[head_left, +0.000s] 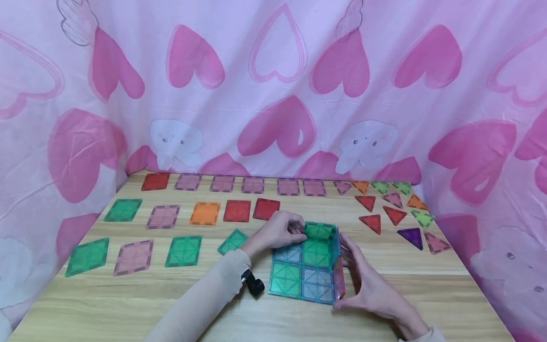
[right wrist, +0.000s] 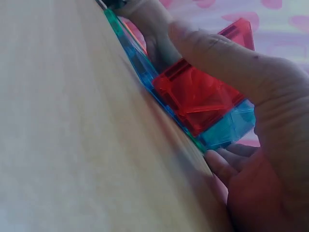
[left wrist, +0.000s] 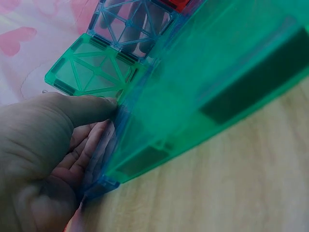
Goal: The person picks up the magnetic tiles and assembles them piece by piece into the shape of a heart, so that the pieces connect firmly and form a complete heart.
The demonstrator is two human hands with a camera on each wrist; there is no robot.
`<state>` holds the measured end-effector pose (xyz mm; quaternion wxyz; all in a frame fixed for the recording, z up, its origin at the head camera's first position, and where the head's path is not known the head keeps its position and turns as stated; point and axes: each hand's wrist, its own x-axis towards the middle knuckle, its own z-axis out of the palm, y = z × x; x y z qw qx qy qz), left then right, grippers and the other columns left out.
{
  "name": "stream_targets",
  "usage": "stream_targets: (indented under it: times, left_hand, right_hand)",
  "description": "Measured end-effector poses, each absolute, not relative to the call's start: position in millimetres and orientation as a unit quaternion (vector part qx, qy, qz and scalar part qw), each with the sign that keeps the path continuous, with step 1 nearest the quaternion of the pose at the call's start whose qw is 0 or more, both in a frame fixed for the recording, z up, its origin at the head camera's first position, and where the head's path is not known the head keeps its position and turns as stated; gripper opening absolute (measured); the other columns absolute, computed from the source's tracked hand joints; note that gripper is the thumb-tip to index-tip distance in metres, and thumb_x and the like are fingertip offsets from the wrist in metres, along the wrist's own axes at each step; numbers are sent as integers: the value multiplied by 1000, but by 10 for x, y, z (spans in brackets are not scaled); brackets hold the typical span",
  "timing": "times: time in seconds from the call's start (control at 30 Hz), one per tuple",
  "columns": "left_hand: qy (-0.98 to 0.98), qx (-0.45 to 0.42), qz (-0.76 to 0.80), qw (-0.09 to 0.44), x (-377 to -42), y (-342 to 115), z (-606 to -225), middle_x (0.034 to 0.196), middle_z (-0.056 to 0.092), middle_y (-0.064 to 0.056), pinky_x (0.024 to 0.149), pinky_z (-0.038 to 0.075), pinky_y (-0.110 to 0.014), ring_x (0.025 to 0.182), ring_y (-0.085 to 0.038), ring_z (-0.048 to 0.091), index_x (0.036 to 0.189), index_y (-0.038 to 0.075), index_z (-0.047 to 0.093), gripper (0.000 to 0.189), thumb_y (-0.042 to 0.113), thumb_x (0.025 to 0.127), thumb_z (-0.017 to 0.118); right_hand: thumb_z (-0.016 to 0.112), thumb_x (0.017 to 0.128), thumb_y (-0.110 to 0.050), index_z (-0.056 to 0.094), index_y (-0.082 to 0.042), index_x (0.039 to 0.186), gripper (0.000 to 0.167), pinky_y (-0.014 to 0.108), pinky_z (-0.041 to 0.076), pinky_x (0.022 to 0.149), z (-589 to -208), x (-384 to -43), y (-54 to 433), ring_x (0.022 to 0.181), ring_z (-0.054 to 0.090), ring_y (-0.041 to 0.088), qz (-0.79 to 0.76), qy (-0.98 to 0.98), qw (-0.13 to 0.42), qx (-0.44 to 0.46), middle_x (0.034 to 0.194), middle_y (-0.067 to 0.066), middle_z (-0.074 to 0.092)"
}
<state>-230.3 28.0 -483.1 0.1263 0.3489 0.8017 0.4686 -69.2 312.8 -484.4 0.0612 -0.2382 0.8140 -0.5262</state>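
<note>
A partly built open box of magnetic tiles lies in front of me in the head view. Its floor has green and blue square tiles, and a green tile stands at the back. Along the right side stand a blue tile and a red tile. My left hand pinches the left edge of the upright green tile, thumb low by its corner. Round the right wall curves my right hand, thumb near the front corner and fingers behind, partly hidden by the tiles.
Loose square tiles in green, pink, orange and red lie in rows at left and back, including a green tile beside my left forearm. Triangle tiles, such as a purple triangle, lie at right. A pink heart-patterned cloth hangs behind the table.
</note>
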Motion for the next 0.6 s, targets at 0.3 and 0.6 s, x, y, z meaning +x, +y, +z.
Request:
stream_targets:
  times: [0.3,0.6]
  left_hand:
    - [811,352,458,92,-2303,359,-4865,97,80,3,81,62,-22,85,-3,72,112,11,81,14,10,99,86]
    - [824,365,425,88,-2414,188,-4659,117,82,-3,94,63,-28,106,-12,77,131,10,79,37,15,96,91]
  right_hand:
    - [99,81,-2,13,-19,179,132,15,37,122,-4853,-777,3240,160,42,16,-571,784,76,-231,180,22,26]
    - [95,83,5,18,-13,178,124,18,42,121,-4919,-820,3266,157,45,22,-592,767,74,-238,177,27,30]
